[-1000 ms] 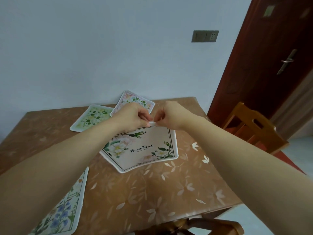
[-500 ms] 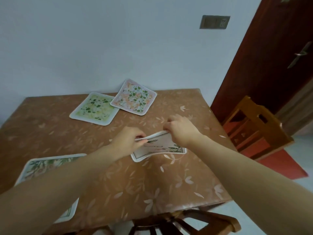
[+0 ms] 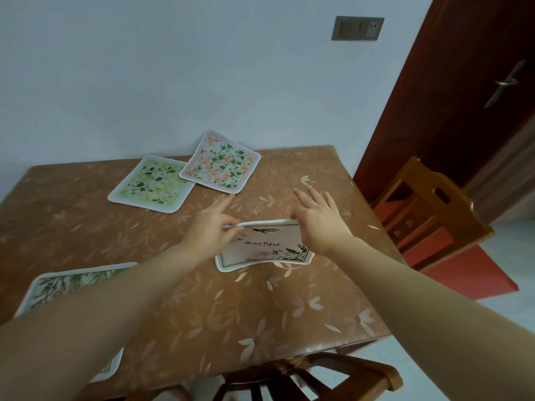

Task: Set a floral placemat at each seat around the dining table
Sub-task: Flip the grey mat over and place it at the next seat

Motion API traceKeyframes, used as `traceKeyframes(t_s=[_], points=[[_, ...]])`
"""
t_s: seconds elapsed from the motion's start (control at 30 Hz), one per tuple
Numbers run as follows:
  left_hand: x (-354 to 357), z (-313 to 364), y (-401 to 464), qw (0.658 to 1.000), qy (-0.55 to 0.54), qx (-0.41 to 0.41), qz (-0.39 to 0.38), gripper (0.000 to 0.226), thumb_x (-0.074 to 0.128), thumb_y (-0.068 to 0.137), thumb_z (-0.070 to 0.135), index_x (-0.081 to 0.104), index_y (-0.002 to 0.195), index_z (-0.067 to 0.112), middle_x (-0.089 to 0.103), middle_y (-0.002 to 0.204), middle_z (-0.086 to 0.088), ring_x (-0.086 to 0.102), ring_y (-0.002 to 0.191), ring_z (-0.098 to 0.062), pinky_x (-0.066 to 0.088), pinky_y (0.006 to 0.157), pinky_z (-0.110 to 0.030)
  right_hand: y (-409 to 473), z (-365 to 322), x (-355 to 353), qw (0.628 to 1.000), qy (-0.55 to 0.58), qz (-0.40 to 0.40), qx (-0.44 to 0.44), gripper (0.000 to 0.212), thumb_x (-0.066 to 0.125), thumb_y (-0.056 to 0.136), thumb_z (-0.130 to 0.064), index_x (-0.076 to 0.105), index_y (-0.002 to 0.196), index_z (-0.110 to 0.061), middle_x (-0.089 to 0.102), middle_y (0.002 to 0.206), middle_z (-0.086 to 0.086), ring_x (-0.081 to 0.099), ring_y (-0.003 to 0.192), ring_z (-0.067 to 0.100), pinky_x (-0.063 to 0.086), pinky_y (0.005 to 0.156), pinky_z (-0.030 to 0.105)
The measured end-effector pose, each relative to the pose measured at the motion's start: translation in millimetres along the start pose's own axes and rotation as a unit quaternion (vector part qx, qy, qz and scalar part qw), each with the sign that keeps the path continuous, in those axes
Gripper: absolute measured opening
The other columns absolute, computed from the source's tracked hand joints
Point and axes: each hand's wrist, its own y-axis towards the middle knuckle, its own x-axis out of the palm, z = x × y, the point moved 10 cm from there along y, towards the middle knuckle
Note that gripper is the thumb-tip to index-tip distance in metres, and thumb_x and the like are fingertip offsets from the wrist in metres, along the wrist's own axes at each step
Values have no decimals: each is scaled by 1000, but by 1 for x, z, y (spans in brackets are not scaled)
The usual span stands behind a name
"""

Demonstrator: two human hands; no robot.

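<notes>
A beige placemat (image 3: 265, 248) printed "Beautiful" lies near the right side of the brown dining table (image 3: 202, 319), its far edge slightly raised. My left hand (image 3: 210, 228) pinches that far edge at the left corner, index finger stretched out. My right hand (image 3: 318, 218) hovers over the far right corner with fingers spread, thumb at the mat's edge. A green floral mat (image 3: 150, 183) and a pink floral mat (image 3: 221, 163) lie at the back, the pink one overlapping the green one's corner. Another floral mat (image 3: 69, 283) sits at the near left, partly hidden by my left forearm.
A wooden chair (image 3: 428, 204) stands to the right of the table by a dark red door (image 3: 463, 82). Another wooden chair (image 3: 289, 377) is tucked under the near edge. The table's far side is against the wall. A red floor mat (image 3: 469, 279) lies on the right.
The beige mat came down from in front of me onto the table and now lies nearly flat. My right hand has let go and spread its fingers; my left hand still pinches the edge.
</notes>
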Motion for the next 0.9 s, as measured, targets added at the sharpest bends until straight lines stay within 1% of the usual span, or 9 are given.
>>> traceKeyframes(t_s=[0.07, 0.13, 0.23, 0.3, 0.4, 0.53, 0.67, 0.77, 0.9], points=[[-2, 3, 2, 1000, -10, -11, 8, 15, 80, 87, 21, 84, 101, 16, 41, 160, -9, 39, 147, -24, 26, 115, -30, 0, -9, -2, 1000, 19, -1, -21, 23, 53, 104, -25, 69, 121, -23, 20, 172, 4, 4, 159, 31, 2, 126, 59], [-4, 9, 4, 1000, -12, -15, 6, 15, 79, 88, 23, 84, 100, 16, 38, 162, -8, 33, 150, -24, 26, 118, -35, 3, -20, -4, 999, 37, -2, -40, 23, 56, 104, -32, 73, 117, -25, 25, 171, 3, 8, 159, 31, 3, 125, 59], [-14, 21, 4, 1000, 4, 3, 9, 13, 79, 88, 22, 84, 99, 15, 36, 163, -8, 27, 153, -27, 29, 121, -46, 10, -32, -9, 996, 69, 11, -51, 23, 57, 104, -33, 77, 110, -24, 28, 169, 3, 9, 159, 31, 4, 125, 59], [-22, 25, 1, 999, 27, 16, 9, 14, 78, 89, 24, 83, 100, 16, 34, 164, -7, 24, 154, -27, 28, 122, -47, 14, -35, -12, 995, 85, 24, -51, 22, 60, 102, -32, 81, 103, -24, 26, 170, 3, 8, 159, 31, 5, 126, 59], [-30, 20, -10, 998, 55, 27, -2, 19, 77, 90, 28, 83, 102, 15, 33, 164, -8, 24, 154, -28, 27, 121, -47, 15, -32, -13, 991, 121, 32, -40, 16, 67, 98, -31, 82, 101, -28, 23, 171, -1, 4, 159, 30, 4, 125, 62], [-33, 10, -27, 1000, 30, 3, 1, 14, 79, 88, 22, 84, 97, 12, 37, 161, -14, 27, 152, -33, 28, 121, -53, 8, -32, -10, 991, 127, 19, -29, 14, 68, 97, -33, 82, 99, -31, 19, 172, -5, -3, 159, 27, 1, 125, 63], [-29, 27, -42, 999, 11, 30, -5, 6, 81, 86, 17, 85, 88, 13, 39, 160, -13, 27, 153, -31, 27, 120, -53, -9, -31, -14, 992, 118, -5, -35, 10, 72, 93, -31, 81, 90, -31, 16, 173, -5, -9, 159, 26, -6, 123, 63], [-33, 43, -48, 999, -6, 42, -9, 4, 83, 83, 15, 84, 81, 11, 39, 160, -13, 25, 153, -29, 27, 120, -49, -24, -29, -23, 991, 128, -27, -28, 9, 73, 91, -32, 79, 85, -33, 13, 173, -8, -11, 159, 24, -8, 124, 61], [-39, 59, -44, 997, -31, 47, -47, 13, 83, 79, 15, 80, 67, 19, 37, 162, -8, 15, 156, -19, 19, 122, -43, -34, -26, -32, 986, 154, -63, -16, 16, 75, 90, -35, 71, 77, -44, 15, 172, -11, -8, 159, 21, -5, 125, 60]])
